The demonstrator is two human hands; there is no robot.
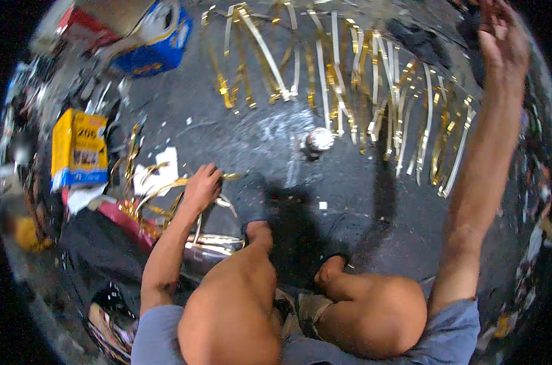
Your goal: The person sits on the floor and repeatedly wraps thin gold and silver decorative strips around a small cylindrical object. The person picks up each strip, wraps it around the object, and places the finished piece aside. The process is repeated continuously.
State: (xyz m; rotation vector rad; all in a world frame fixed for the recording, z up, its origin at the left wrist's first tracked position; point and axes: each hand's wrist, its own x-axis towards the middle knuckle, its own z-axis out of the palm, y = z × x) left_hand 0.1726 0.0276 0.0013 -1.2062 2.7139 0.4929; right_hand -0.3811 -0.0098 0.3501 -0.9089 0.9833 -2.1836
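My left hand (203, 187) is closed on a thin gold strip (228, 177), just left of my left foot. More gold and silvery strips (212, 241) lie in a loose bundle below that hand, some on a dark pink piece (123, 218). My right arm reaches to the far right, where my right hand (502, 39) is held with its fingers extended and somewhat blurred. Nothing shows in it. Left of it, rows of gold and white strips (373, 79) are spread lengthwise over the dark floor. A round metal can (318, 141) stands below them.
A yellow and blue box (80, 149) stands at the left. Farther off is an open blue and red box (157, 45). White paper scraps (157, 173) lie near my left hand. Dark cloth (100, 243) sits at lower left. My knees and feet take up the near middle.
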